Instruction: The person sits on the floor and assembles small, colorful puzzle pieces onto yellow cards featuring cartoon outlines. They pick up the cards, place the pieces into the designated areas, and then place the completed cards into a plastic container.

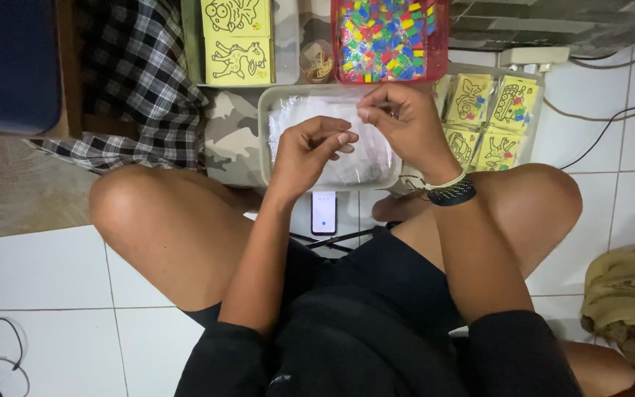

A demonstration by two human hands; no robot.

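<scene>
My left hand (310,151) and my right hand (404,121) hover close together over a clear plastic tub (264,132) filled with thin clear plastic bags (365,165). Fingers of both hands are pinched, and they seem to hold a small clear bag between them, though it is hard to make out. A dark band with a pale cord sits on my right wrist (450,190). I sit cross-legged on the white tiled floor.
A red basket (442,44) of small colourful pieces stands behind the tub. Yellow picture cards (238,40) lie at the back, more bagged cards (490,117) at right. A phone (323,213) lies between my knees. Checked cloth (137,81) left, cables (611,117) right.
</scene>
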